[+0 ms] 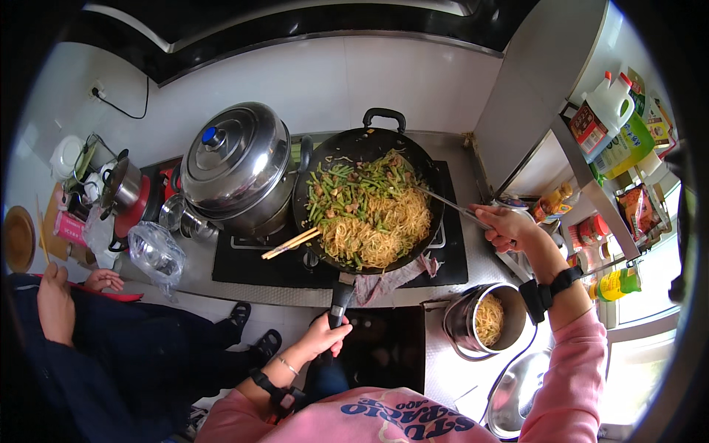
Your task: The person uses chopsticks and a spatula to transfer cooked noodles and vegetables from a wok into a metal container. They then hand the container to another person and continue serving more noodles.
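Observation:
A black wok (354,143) sits on the stove, holding noodles (371,238) at the front and right. Cut green beans (343,194) with small pieces of meat lie mostly toward the back and left. My left hand (327,335) is closed around the wok's long black handle (341,296). In my right hand (507,226) is the metal shaft of a cooking utensil (451,205); food hides its head at the wok's right side. A pair of wooden chopsticks (291,243) rests across the left front rim, tips over the food.
A lidded steel steamer pot (232,166) stands left of the wok. A cloth (388,281) lies by the front rim. At right are a pot of noodles (457,321), a metal lid (515,393) and a bottle-laden shelf (588,174). Another person's hand (55,307) is at far left.

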Demonstrator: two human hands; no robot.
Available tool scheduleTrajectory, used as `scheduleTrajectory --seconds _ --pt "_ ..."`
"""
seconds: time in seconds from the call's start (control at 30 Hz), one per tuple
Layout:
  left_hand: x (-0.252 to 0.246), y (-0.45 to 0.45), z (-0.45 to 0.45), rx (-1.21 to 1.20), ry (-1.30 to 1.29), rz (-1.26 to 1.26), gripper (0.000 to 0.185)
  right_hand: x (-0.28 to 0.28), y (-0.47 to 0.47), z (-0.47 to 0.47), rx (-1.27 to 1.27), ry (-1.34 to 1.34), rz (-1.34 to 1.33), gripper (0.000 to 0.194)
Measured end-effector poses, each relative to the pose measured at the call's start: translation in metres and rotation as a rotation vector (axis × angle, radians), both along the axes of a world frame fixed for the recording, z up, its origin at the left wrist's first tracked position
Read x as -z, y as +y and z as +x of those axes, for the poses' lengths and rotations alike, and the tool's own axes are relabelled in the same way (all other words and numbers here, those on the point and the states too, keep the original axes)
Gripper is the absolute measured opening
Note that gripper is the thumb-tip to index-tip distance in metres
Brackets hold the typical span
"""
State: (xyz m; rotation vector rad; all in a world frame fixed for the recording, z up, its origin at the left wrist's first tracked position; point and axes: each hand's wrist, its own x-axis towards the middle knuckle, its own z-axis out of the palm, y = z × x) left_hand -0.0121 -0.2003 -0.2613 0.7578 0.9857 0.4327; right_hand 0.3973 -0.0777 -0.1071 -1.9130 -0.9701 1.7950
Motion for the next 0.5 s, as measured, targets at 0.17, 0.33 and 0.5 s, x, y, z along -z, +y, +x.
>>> scheduleTrajectory --seconds 0.17,0.33,0.5 --pt "-0.041 0.005 0.007 -0.010 0.120 0.069 0.017 0.007 0.000 0.007 0.045 0.064 -0.018 0.036" --pt "-0.078 0.031 0.013 0.056 0.068 0.075 0.014 0.008 0.000 0.023 0.071 0.047 -0.012 0.040" --pt "-0.092 0.058 0.016 0.142 0.131 0.077 0.013 0.005 -0.002 0.036 0.116 0.048 -0.018 0.037"
